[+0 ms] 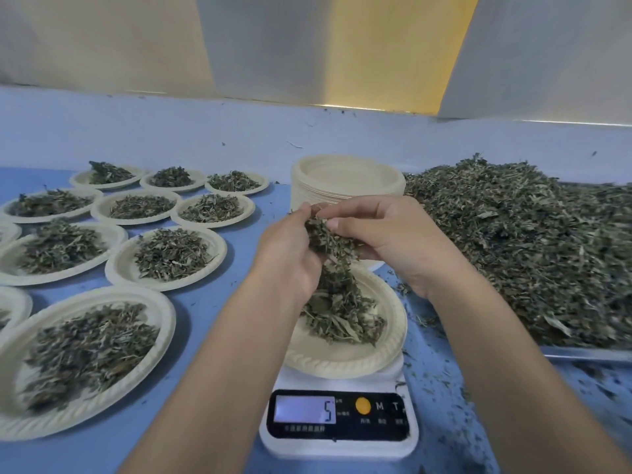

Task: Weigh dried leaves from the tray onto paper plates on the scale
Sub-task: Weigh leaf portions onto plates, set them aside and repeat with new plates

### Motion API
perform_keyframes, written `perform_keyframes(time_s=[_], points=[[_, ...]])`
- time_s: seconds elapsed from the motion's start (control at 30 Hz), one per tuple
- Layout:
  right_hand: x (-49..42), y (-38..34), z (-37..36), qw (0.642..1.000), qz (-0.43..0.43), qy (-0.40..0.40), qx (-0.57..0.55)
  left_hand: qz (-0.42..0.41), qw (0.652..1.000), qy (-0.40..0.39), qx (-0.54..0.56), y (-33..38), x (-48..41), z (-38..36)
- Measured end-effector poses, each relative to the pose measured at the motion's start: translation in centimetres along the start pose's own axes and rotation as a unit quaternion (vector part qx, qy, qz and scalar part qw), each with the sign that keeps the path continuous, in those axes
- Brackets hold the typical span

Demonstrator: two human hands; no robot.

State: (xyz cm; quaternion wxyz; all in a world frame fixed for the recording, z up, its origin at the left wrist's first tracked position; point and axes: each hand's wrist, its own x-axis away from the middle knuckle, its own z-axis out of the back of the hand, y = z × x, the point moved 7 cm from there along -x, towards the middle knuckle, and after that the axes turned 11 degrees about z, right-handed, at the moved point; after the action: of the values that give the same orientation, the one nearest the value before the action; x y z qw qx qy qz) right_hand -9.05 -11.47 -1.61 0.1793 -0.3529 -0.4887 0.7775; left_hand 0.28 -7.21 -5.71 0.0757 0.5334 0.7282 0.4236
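While the display [304,409] on the scale [338,446] is showing what looks like a 5, the portion on it is only getting started. Directly above the scale, the left grip [290,254] and the right grip [386,241] are meeting. Their fingers are curling and pinching a clump of dried leaves [333,242] between them. Strands are hanging from the clump down to the small pile lying on the paper plate [342,367] that is sitting on the scale's platform. Judging by that reading and by the fuller heaps elsewhere, this plate is probably needing more leaves before it is done, though no target weight is showing anywhere.

To the left of the scale, filled plates [171,258] are lying in rows on the blue surface [205,302], roughly ten of them in view, some cut off by the frame edge. These are looking like finished portions. Just behind the scale, a tall stack of empty plates [345,179] is waiting, so many weighings are likely remaining. To the right of the scale, the tray [588,354] is carrying a deep heap of loose leaves [530,251], with crumbs lying scattered on the surface between tray and scale. My estimate is that the work is running somewhere in its middle.
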Motion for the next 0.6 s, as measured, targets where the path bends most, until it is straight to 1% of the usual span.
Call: perform_keyframes(time_s=[0.13,0.23,0.33,0.43,0.5,0.6], points=[[0.0,-0.7,0.7,0.998,0.035,0.006,0.055,-0.04,0.998,0.053,-0.004,1.3,-0.3,1.3],[0.0,-0.8,0.6,0.993,0.043,-0.013,0.113,-0.056,0.996,0.063,0.001,2.4,-0.3,2.1],[0.3,-0.8,-0.6,0.974,0.044,-0.078,0.206,-0.065,0.996,0.064,0.013,3.2,-0.1,2.5],[0.7,-0.5,-1.9,0.965,0.027,-0.145,0.217,-0.066,0.995,0.065,0.027,3.5,0.0,2.8],[0.6,-0.5,-1.7,0.967,0.03,-0.133,0.215,-0.064,0.995,0.067,0.03,3.5,0.1,2.9],[0.2,-0.5,-0.4,0.981,0.033,-0.042,0.188,-0.06,0.996,0.06,0.031,3.5,0.3,2.7]])
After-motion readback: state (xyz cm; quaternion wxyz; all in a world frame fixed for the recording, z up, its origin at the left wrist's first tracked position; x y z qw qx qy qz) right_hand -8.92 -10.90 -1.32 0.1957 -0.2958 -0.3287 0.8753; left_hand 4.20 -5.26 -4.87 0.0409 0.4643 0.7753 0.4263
